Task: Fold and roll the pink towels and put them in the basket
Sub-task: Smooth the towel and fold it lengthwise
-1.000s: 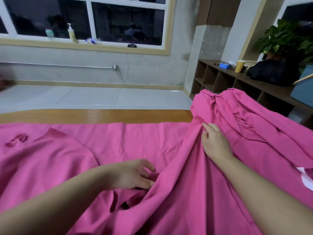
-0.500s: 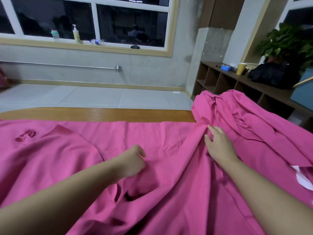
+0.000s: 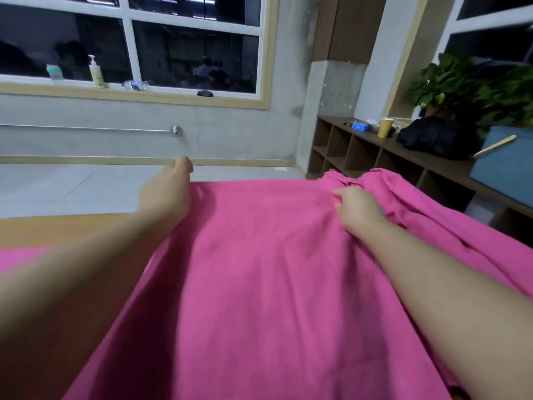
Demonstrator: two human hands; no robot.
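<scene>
Now | left hand (image 3: 165, 192) and right hand (image 3: 357, 210) pinch far edge of wide pink cloth towel (image 3: 259, 284) – lifted | risk: edge slips, towel sags crooked – uneven fold

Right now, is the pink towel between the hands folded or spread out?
Spread out: the pink towel hangs as one flat sheet, its top edge held by the left hand and right hand.

We see both bare forearms reaching forward from the lower corners. Our left hand (image 3: 165, 190) is extended far out and raised, its back toward us, fingers curled under at the far edge of the pink towel (image 3: 259, 269), seemingly gripping it. Our right hand (image 3: 359, 210) sits lower and to the right, fingers bent, pinching a bunched fold of the same towel.
</scene>
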